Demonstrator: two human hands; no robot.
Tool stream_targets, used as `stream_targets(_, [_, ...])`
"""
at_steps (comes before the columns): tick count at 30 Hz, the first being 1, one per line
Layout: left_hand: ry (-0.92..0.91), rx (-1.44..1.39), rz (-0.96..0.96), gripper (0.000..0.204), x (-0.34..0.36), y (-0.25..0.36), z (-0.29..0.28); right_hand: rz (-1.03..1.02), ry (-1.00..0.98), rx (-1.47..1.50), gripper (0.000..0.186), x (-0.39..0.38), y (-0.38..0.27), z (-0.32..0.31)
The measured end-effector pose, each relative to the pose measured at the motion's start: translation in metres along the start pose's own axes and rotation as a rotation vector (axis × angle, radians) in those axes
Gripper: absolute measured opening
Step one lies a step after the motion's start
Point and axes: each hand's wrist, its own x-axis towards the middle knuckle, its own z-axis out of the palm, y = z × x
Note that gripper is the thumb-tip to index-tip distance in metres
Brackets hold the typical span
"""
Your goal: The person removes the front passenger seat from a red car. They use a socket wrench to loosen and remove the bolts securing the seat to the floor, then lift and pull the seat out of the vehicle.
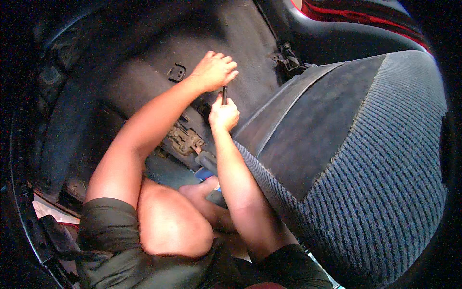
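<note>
Inside a car, both arms reach forward over the dark floor covering. My right hand (224, 115) is closed around a thin dark rod-like tool (224, 94), which stands up out of the fist. Just beyond it, my left hand (214, 71) has its fingers curled at the rod's far end, seemingly gripping it; the part inside the palm is hidden. Below the hands runs a dirty metal bracket (185, 139) on the floor. Left of my left hand lies a small black fitting (177, 72). What the tool's lower end meets is covered by my right hand.
A car seat (380, 164) with striped grey-blue fabric fills the right side, close to my right forearm. A black hinge-like part (290, 60) is at the far right of the floor. My bent knee (175, 226) and foot (199, 190) sit near the bracket.
</note>
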Motion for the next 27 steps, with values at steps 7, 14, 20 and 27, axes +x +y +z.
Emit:
stream_targets(7, [0.121, 0.204, 0.007, 0.033, -0.047, -0.024, -0.041, -0.299, -0.107, -0.085, 0.035, -0.004, 0.005, 0.002])
stream_targets(14, [0.025, 0.131, -0.116, 0.032, -0.158, -0.010, -0.078, -0.835, -0.094, -0.157, 0.029, -0.011, 0.033, 0.006])
stream_targets(20, [0.145, 0.018, -0.092, 0.035, -0.160, -0.010, -0.075, -0.790, -0.014, -0.120, 0.035, -0.012, 0.029, 0.009])
stream_targets(27, [0.103, -0.434, -0.250, 0.057, -0.059, 0.005, -0.026, -0.075, -0.032, 0.021, 0.041, -0.017, 0.003, 0.002])
